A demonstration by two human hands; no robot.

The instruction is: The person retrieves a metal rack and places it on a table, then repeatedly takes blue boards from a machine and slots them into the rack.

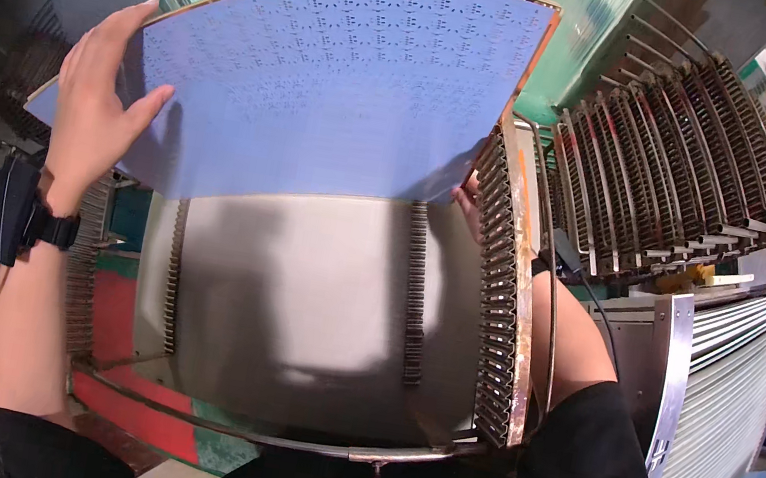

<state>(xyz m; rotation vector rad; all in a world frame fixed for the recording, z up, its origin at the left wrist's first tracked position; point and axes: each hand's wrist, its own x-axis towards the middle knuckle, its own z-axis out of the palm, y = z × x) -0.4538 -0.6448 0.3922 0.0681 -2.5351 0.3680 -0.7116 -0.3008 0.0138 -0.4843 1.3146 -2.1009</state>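
Head view of my two bare hands at a blue panel (340, 131), a broad, thin sheet bearing rows of small marks, tilted above a rack. My left hand (100, 111) is spread, thumb well apart from the fingers; the panel lies at three o'clock from it, the fingers reaching the upper left corner and the thumb lying before the blue face. Whether the thumb touches that face cannot be told. My right hand (471, 208) is at the panel's lower right edge, so the panel's middle lies at ten o'clock from it; this hand is partly hidden, and I cannot tell whether it pinches the edge.

At six o'clock from the panel is a pale flat surface (335, 282), flanked by two toothed strips (412, 305). A side rail (520, 343) lined with metal coils runs down at five o'clock from my right hand, and a curved metal bar (268, 439) crosses below. A second rack (667, 175), of many close ribs, stands at two o'clock from that hand; a stack of pale sheets (736, 369) is at four o'clock. A black wrist device (13, 208) sits at seven o'clock from my left hand.
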